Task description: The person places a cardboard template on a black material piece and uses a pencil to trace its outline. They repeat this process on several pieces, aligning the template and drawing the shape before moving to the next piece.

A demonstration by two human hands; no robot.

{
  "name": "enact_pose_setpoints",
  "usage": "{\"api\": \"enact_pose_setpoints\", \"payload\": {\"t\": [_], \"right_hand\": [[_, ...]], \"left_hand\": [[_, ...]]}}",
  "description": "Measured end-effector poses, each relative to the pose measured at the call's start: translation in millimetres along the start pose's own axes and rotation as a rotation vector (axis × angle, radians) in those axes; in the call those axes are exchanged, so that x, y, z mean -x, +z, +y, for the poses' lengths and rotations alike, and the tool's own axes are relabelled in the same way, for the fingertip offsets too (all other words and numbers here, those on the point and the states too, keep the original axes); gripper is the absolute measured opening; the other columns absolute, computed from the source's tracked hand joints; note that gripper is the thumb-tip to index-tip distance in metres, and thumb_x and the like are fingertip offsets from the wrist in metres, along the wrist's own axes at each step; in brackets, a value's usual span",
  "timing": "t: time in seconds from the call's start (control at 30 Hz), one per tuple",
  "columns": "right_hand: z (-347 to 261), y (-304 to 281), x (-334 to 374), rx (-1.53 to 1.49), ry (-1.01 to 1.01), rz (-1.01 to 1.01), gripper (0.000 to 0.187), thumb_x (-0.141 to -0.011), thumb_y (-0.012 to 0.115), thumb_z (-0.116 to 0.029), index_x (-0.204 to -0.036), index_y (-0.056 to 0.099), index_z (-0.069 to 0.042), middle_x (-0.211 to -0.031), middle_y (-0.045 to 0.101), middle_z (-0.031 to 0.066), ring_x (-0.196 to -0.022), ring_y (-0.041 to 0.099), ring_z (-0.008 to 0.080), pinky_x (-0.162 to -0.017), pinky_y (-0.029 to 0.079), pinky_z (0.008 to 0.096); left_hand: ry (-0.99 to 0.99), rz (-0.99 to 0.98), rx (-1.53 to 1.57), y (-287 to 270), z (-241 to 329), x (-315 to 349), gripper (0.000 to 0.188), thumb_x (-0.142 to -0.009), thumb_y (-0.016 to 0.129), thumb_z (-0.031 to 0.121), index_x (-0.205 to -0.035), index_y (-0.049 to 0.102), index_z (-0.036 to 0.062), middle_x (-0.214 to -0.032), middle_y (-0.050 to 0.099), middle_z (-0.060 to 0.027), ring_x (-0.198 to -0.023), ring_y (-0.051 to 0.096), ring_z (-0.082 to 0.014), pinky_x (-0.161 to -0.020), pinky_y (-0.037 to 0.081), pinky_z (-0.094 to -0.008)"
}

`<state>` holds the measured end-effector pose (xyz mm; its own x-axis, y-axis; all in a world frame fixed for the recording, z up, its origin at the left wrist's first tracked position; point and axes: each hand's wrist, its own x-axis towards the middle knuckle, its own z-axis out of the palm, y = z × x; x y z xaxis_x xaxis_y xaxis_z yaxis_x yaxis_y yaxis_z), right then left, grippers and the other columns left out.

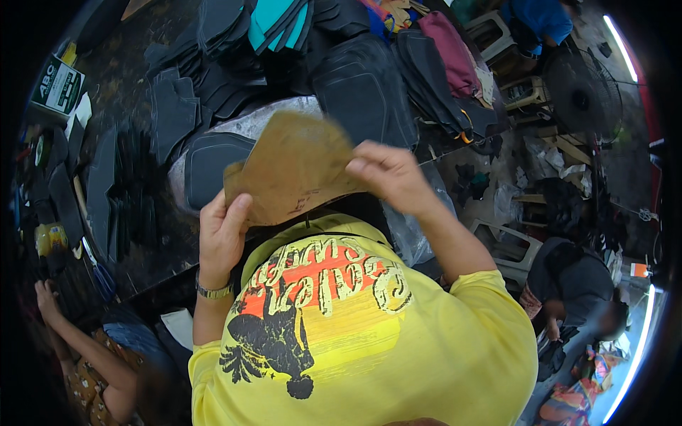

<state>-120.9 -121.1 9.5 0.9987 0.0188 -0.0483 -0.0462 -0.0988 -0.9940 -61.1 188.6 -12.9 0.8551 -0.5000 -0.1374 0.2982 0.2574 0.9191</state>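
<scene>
1. Nearest station. My yellow shirt (426,348) fills the near side, and both forearms extend forward from its sleeves. The brown sheet (291,170) is held in front of my chest, tilted, above the near part of the work area.

2. Left hand (224,231). The grip is closed on the sheet's lower left corner, thumb on the face toward me. The wrist, fitted with a watch (213,291), stands nearly in line with the forearm.

3. Right hand (389,177). The elbow is bent outward and the forearm angles inward. The grip is narrow, fingers curled at the sheet's right edge; whether it pinches or only touches there, I cannot tell.

4. Step in hand, as judged: handling the sheet between two hands. The next move would call for a firm left grip and light right fingers, so that the edge stays controlled without creasing.

5. Beyond the sheet. A black piece (202,174) with a pale outline lies on a mottled grey slab (245,122), partly covered from view. The slab rests on the dark surface (167,248).

6. Farther out: stacked black pieces (362,92), then teal pieces (280,25).
</scene>
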Motion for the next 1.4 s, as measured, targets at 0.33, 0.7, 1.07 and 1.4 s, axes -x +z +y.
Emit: {"api": "enact_pose_setpoints", "payload": {"t": [0.33, 0.7, 1.07, 1.4], "right_hand": [[-8.6, -185.8, -62.2, 1.411, -0.013, 0.819, 0.038, -0.108, 0.059, -0.035, -0.121, 0.073, -0.002, -0.092, 0.071, 0.0082, -0.087, 0.068, 0.0169, -0.081, 0.052, 0.0348], [-12.6, 25.4, -42.4, 0.153, 0.081, -0.197, 0.016, -0.089, 0.08, -0.007, -0.102, 0.075, 0.0, -0.095, 0.071, -0.0001, -0.085, 0.064, 0.0075, -0.076, 0.051, 0.0237], [-0.7, 2.1, -73.5, -0.408, 0.016, 0.073, 0.015, -0.104, 0.064, -0.009, -0.118, 0.062, -0.003, -0.104, 0.073, 0.0044, -0.089, 0.071, 0.009, -0.081, 0.057, 0.023], [8.0, -4.1, -66.6, -0.553, 0.026, 0.058, 0.015, -0.104, 0.064, -0.008, -0.119, 0.061, -0.003, -0.112, 0.073, 0.007, -0.099, 0.071, 0.0118, -0.091, 0.057, 0.0276]], "left_hand": [[-0.01, 0.06, -0.007, 9.9, 7.9, -13.0, 0.033, -0.109, 0.057, 0.014, -0.136, 0.062, -0.0051, -0.12, 0.072, -0.0058, -0.105, 0.066, -0.0081, -0.09, 0.053, -0.0218], [0.289, 0.247, -0.503, 5.9, 12.5, 16.4, 0.037, -0.1, 0.071, 0.011, -0.135, 0.065, 0.0015, -0.121, 0.071, -0.0109, -0.109, 0.067, -0.0165, -0.097, 0.052, -0.0295], [0.235, 0.586, -1.543, -32.9, 7.3, 10.3, 0.084, -0.081, 0.086, 0.049, -0.145, 0.058, 0.002, -0.149, 0.054, -0.0139, -0.138, 0.047, -0.0351, -0.114, 0.035, -0.0489], [0.173, 0.468, -1.263, -33.1, 31.2, -19.3, 0.077, -0.071, 0.095, 0.037, -0.13, 0.061, 0.0016, -0.13, 0.066, -0.0182, -0.119, 0.064, -0.0338, -0.102, 0.049, -0.0439]]}}
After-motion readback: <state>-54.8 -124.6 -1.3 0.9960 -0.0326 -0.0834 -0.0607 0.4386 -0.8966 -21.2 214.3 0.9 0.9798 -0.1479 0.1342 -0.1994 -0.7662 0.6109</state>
